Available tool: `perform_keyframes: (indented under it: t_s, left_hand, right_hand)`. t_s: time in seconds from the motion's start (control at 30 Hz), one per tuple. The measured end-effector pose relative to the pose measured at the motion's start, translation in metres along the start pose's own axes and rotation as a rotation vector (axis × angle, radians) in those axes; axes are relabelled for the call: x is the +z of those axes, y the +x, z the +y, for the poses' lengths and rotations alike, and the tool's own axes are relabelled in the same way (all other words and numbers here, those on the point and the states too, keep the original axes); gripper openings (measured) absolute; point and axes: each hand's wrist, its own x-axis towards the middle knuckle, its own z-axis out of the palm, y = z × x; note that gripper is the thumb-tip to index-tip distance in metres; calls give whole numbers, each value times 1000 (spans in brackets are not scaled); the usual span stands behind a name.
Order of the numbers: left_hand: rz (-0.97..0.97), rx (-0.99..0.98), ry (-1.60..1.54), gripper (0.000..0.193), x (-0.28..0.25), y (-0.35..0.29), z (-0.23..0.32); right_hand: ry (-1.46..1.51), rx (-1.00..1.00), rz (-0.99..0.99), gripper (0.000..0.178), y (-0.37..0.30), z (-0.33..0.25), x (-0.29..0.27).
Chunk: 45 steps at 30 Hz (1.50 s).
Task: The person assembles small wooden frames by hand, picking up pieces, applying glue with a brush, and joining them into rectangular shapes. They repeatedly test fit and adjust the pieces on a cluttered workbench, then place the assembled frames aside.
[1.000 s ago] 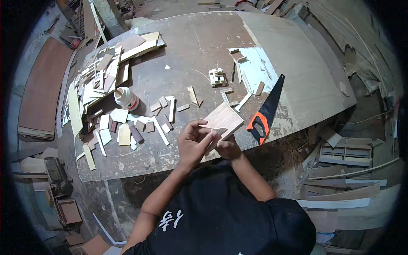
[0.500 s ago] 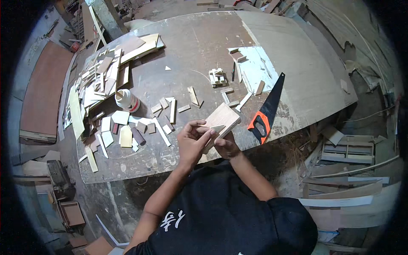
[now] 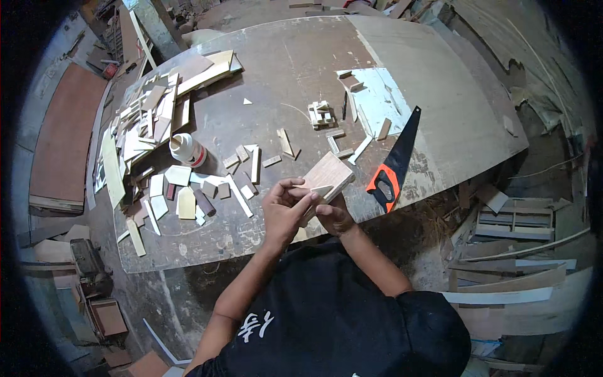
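A flat wooden block is held up over the table's near edge, its broad face tilted toward me. My left hand is closed at the block's left side, thumb and fingers pinching a small pale wood strip against its near edge. Under the block's right corner, my right hand grips it from below, with part of its fingers hidden behind the wood. To the right lies a handsaw with an orange and black handle.
Beyond the block are a small slatted wooden assembly and a white board with sticks. Left of my hands lie loose wood offcuts, a white glue bottle and a tall scrap pile. The table's edge curves close to me.
Almost nothing differs. Both hands keep the block and strip in nearly the same place, and the view has shifted very slightly.
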Motion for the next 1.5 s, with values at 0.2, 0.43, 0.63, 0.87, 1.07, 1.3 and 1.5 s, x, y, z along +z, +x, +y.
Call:
perform_keyframes:
  t_s: [0.2, 0.43, 0.63, 0.87, 1.07, 1.3, 1.5]
  left_hand:
    - [-8, -9, -16, 30, -2, 0, 0]
    - [-19, 14, 5, 31, -4, 3, -3]
    - [-22, 38, -26, 31, -2, 5, -4]
    - [-12, 53, -41, 31, -2, 6, -8]
    - [-10, 44, 0, 32, -1, 6, -6]
    - [-18, 38, -17, 30, -1, 7, -8]
    - [-23, 21, -19, 31, -1, 7, -7]
  right_hand:
    - [-7, 28, -24, 85, 3, -4, 4]
    - [-9, 16, 15, 84, 3, -5, 7]
    - [4, 20, -40, 82, 6, -2, 0]
    - [0, -13, -22, 79, 7, -2, 2]
    - [-13, -22, -25, 80, 7, -8, 9]
    - [-24, -9, -2, 78, 7, -13, 15]
    - [-13, 62, 30, 79, 7, -5, 4]
